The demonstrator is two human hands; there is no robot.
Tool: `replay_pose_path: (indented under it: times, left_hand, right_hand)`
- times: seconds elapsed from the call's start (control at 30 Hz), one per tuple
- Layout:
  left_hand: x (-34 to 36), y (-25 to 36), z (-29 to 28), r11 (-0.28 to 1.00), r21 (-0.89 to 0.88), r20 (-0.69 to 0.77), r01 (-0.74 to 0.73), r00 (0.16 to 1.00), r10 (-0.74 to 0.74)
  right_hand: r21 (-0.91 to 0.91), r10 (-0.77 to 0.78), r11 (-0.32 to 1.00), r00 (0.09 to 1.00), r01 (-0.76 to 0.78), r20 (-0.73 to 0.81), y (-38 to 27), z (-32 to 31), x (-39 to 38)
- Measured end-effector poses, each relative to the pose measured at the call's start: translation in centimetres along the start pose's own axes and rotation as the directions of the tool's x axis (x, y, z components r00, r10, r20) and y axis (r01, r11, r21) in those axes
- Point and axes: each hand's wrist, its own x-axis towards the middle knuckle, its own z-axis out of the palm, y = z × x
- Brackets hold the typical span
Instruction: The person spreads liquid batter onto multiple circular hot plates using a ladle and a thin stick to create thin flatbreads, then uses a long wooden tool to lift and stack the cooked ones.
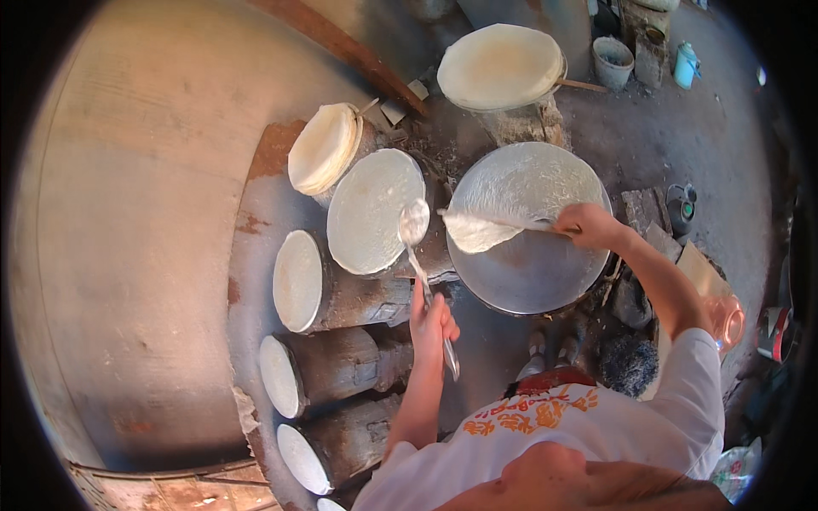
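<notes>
My left hand (433,324) is closed on a long metal ladle (414,221), whose white-coated bowl hangs at the right edge of a batter-covered round griddle (365,210). My right hand (584,226) grips a long thin flat tool (537,225) reaching across a larger round griddle (528,285). Under and along that tool lies a pale, wet-looking mass (477,230), folded or spread; I cannot tell which. The griddle's far half has a thin white film, while its near half is mostly bare grey metal.
Stacked pale sheets (319,145) and a larger pile (498,64) lie beyond. Several coated griddles on drum stoves (341,375) line my left, beside a wall (136,255). At right are a dark pot (680,209), copper-coloured bowl (728,324), bucket (613,64) and blue flask (686,66).
</notes>
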Motion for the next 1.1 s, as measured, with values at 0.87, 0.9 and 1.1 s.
replay_pose_path:
  times: [0.87,0.9,1.1]
  left_hand:
    - [-3.0,-8.5,-3.7,0.937,0.348,0.247,-0.025,0.967,-0.066]
    - [-3.3,-8.1,-3.9,0.923,0.380,0.295,-0.057,0.953,-0.063]
    - [-4.9,1.1,-9.4,0.998,0.026,0.509,0.049,0.859,-0.055]
  right_hand:
    - [-0.061,0.315,0.943,0.937,-0.327,-0.152,-9.5,3.1,-8.6]
    - [-0.099,0.295,0.945,0.945,-0.310,-0.142,-10.3,3.9,-9.3]
    - [0.779,0.870,0.368,0.483,-0.507,-0.097,-22.0,13.6,-11.0]
